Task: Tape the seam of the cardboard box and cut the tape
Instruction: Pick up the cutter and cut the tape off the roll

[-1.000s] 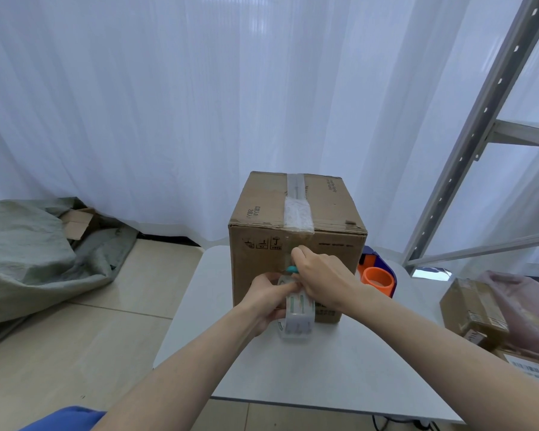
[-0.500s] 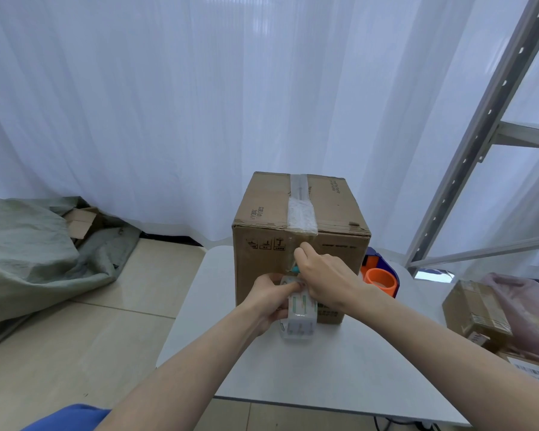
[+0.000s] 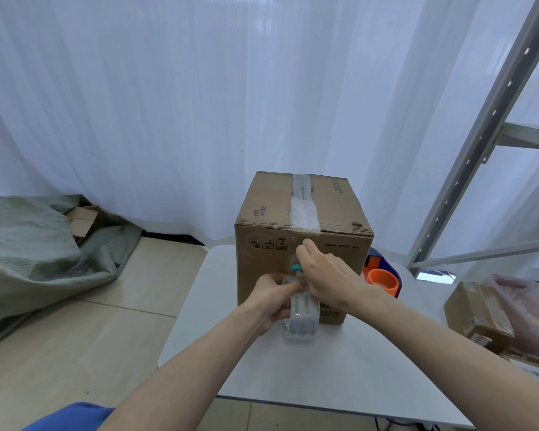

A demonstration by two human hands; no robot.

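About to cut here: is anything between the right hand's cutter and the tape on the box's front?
Nothing visible. The right hand holds the teal cutter right at the tape, against the box front. The left hand holds the roll just below, not in between.

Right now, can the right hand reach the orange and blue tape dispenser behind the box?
Probably yes. The tape dispenser stands on the table just right of the cardboard box, with nothing between it and the right hand. But that hand is busy with a small teal tool.
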